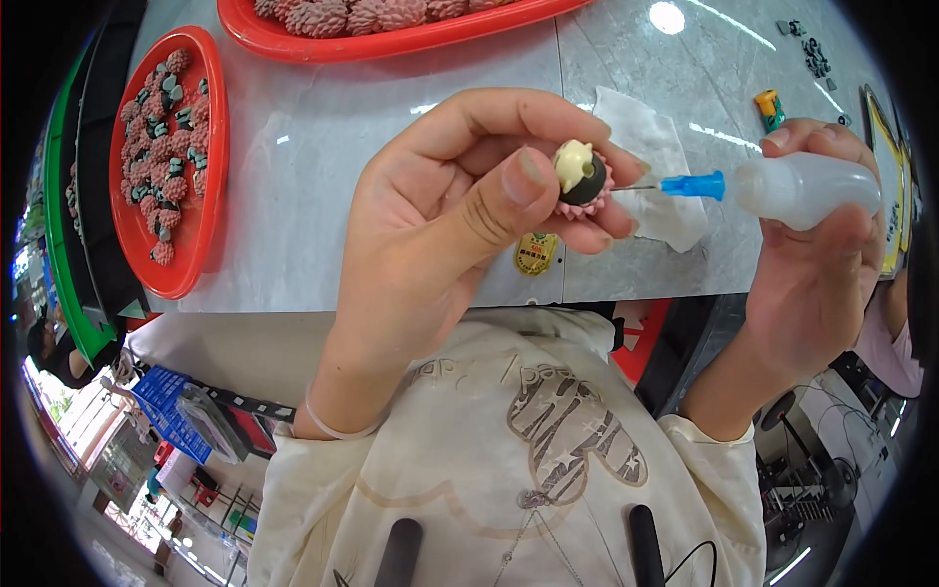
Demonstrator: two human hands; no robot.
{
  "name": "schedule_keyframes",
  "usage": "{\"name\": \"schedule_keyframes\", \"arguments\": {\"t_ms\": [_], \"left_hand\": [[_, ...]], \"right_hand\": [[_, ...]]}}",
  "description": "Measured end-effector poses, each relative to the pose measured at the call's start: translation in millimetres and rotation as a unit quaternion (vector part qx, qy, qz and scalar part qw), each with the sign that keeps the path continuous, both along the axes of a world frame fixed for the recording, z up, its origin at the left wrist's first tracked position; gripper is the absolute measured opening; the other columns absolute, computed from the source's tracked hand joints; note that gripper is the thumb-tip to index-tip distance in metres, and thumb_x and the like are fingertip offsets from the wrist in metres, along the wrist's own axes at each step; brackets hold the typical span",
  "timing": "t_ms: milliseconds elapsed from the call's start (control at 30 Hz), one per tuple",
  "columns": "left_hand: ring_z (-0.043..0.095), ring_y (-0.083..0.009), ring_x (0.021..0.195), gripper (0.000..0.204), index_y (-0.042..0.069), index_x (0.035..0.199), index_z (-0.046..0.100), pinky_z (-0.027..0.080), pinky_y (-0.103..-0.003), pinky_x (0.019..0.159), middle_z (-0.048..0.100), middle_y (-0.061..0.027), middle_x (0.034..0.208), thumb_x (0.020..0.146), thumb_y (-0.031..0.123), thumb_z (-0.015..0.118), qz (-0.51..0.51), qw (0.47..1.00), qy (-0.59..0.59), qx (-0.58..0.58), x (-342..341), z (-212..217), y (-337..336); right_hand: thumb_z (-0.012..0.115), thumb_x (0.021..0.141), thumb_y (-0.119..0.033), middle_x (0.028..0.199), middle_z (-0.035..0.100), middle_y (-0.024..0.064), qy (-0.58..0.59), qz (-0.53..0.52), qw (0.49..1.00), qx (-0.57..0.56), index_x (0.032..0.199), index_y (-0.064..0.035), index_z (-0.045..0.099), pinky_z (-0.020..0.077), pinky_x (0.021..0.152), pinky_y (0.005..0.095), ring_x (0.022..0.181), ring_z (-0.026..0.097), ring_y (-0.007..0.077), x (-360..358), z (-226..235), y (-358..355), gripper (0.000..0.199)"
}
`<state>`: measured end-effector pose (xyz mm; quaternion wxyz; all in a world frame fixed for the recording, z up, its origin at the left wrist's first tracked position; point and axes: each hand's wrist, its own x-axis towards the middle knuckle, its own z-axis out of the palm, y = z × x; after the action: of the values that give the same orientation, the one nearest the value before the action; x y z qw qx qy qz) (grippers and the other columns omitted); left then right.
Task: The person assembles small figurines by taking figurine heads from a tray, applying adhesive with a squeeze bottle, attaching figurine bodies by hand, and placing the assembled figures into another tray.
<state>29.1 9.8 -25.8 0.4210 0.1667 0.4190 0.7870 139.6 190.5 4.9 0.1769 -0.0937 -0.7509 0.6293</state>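
Note:
Between the thumb and fingers of my left hand [416, 215] is a small figurine piece [575, 164], cream and dark on its face, with a bumpy pink body behind. My right hand [807, 274] grips a translucent white squeeze bottle [812, 189], tilted on its side. The bottle's blue needle tip [694, 185] points left, and its thin metal needle reaches the figurine's edge. Whether the needle touches it, I cannot tell. Both hands are raised over the front part of the grey table [293, 196].
At the left lies a red oval tray [215, 215] of small pink and dark pieces; another red tray [391, 51] with pink bumpy pieces is at the back. A white cloth [675, 230], a gold tag [535, 254], a yellow-and-green container [769, 108] and small dark parts [815, 57] lie on the table.

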Motion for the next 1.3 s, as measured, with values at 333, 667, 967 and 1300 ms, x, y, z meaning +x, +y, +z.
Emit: {"name": "schedule_keyframes", "arguments": {"t_ms": [333, 667, 967, 1300], "left_hand": [[0.054, -0.0161, 0.069, 0.041, -0.008, 0.098, 0.041, 0.045, -0.020, 0.059, 0.048, -0.0204, 0.094, 0.077, 0.025, 0.053, 0.016, 1.000, 0.001, -0.017, 1.3, 1.6, 0.0], [0.055, -0.0152, 0.066, 0.038, -0.006, 0.093, 0.044, 0.045, -0.018, 0.056, 0.050, -0.0214, 0.090, 0.076, 0.026, 0.054, 0.014, 0.999, 0.023, -0.029, -0.8, 0.6, -3.2], [0.054, -0.0148, 0.066, 0.036, -0.004, 0.092, 0.044, 0.043, -0.019, 0.054, 0.051, -0.0187, 0.088, 0.076, 0.028, 0.054, 0.015, 0.999, 0.026, -0.022, 4.6, 2.4, 7.4], [0.055, -0.0180, 0.067, 0.033, -0.004, 0.086, 0.047, 0.045, -0.023, 0.054, 0.053, -0.0187, 0.083, 0.074, 0.024, 0.058, 0.043, 0.996, 0.022, -0.069, 7.8, 5.0, 6.6]], "right_hand": [[0.050, 0.076, -0.033, 0.090, 0.048, 0.0207, 0.079, -0.071, 0.973, 0.206, 0.096, 0.0109, 0.045, 0.0434, 0.067, 0.0325, 0.080, 0.049, 0.0274, 1.8, 3.3, -9.6, 0.048], [0.051, 0.073, -0.024, 0.090, 0.049, 0.0218, 0.123, -0.004, 0.984, 0.127, 0.099, 0.0091, 0.044, 0.0426, 0.066, 0.0297, 0.083, 0.048, 0.0251, 11.0, 5.4, 1.1, 0.042], [0.051, 0.074, -0.011, 0.097, 0.047, 0.0206, 0.064, -0.081, 0.993, 0.048, 0.099, 0.0060, 0.038, 0.0382, 0.075, 0.0286, 0.091, 0.047, 0.0252, 4.7, -3.8, 13.7, 0.033], [0.060, 0.060, 0.006, 0.088, 0.053, 0.0070, -0.068, -0.113, 0.954, 0.268, 0.090, 0.0010, 0.048, 0.0386, 0.073, 0.0239, 0.081, 0.050, 0.0125, -21.6, -15.8, 11.5, 0.033]]}}
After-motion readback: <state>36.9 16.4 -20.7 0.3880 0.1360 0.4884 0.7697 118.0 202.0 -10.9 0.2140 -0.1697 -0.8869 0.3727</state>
